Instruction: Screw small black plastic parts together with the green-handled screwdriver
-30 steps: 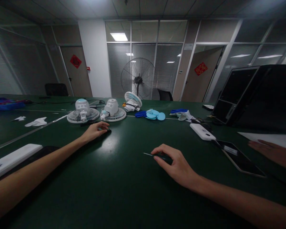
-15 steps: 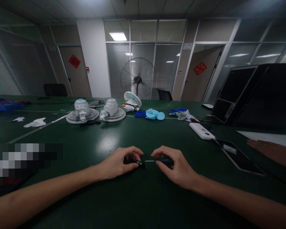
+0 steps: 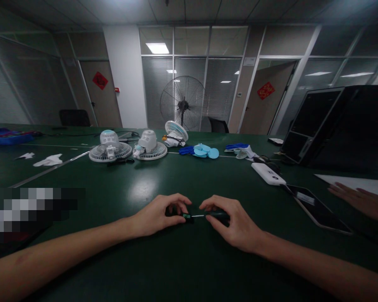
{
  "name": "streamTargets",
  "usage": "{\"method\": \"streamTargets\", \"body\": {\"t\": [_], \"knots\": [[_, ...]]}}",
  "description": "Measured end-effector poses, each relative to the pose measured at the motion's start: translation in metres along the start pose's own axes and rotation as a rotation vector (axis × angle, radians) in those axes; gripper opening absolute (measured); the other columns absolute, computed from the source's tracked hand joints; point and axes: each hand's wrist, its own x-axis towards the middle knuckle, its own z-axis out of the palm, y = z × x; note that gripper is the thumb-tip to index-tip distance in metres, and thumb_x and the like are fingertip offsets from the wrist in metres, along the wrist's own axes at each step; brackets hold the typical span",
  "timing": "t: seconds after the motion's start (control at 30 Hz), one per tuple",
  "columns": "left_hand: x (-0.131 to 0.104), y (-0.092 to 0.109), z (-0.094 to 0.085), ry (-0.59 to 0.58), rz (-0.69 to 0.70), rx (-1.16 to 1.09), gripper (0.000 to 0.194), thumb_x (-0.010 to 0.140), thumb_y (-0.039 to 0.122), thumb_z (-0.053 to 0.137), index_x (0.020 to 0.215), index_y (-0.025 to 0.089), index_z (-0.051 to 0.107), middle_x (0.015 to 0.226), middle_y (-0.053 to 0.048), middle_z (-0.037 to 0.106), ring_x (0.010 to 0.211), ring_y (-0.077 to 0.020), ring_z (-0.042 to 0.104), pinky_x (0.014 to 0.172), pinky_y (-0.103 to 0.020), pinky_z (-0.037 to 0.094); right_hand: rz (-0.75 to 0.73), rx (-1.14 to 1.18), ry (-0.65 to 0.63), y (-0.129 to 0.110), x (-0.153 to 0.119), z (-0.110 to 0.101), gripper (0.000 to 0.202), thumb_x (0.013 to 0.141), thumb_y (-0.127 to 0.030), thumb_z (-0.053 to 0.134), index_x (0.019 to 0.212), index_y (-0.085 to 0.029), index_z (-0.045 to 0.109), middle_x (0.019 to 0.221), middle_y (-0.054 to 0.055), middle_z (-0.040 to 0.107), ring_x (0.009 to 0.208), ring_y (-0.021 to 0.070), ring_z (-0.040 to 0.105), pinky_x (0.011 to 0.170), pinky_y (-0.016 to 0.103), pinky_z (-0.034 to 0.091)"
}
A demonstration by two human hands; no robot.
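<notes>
Low over the dark green table [image 3: 164,260], my left hand [image 3: 164,216] pinches a small dark part with a green face [image 3: 187,216] between thumb and fingers. What kind of part it is, I cannot make out. My right hand [image 3: 229,220] is closed round the black handle of a screwdriver [image 3: 219,215]. Its thin metal shaft points left, and the tip is at the small part; whether it touches is too small to tell.
Several white fans [image 3: 110,152] stand across the table, with light-blue fan blades [image 3: 205,151] and gloves [image 3: 239,150] beside them. On the right are a white power bank [image 3: 267,173], a phone [image 3: 316,207], a black computer case [image 3: 337,126] and another person's hand [image 3: 362,199].
The small part and the screwdriver tip have come closer together. My left hand has shifted slightly right. The view has moved a little.
</notes>
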Motion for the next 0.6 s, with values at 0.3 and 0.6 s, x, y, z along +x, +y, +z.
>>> {"method": "streamTargets", "body": {"t": [0.3,0.6], "knots": [[-0.0010,-0.0090,0.0024,-0.023,0.017,0.008,0.042,0.096,0.029,0.073,0.136,0.026,0.060,0.115,-0.002,0.076,0.100,-0.0192,0.071,0.084,-0.032,0.049,0.040,0.144,0.034,-0.0018,0.0018,-0.0022,0.020,0.101,-0.027,0.064,0.120,-0.026,0.071,0.116,0.004,0.071,0.106,0.0217,0.066,0.090,0.034,0.053],[-0.0075,-0.0068,0.0047,-0.042,0.129,0.237,0.037,0.101,0.027,0.064,0.138,0.027,0.060,0.123,-0.007,0.068,0.108,-0.0221,0.064,0.090,-0.034,0.050,0.078,0.126,0.027,0.0003,0.0009,-0.0026,0.022,0.100,-0.028,0.066,0.121,-0.025,0.071,0.117,0.005,0.071,0.104,0.0227,0.065,0.089,0.035,0.053]]}}
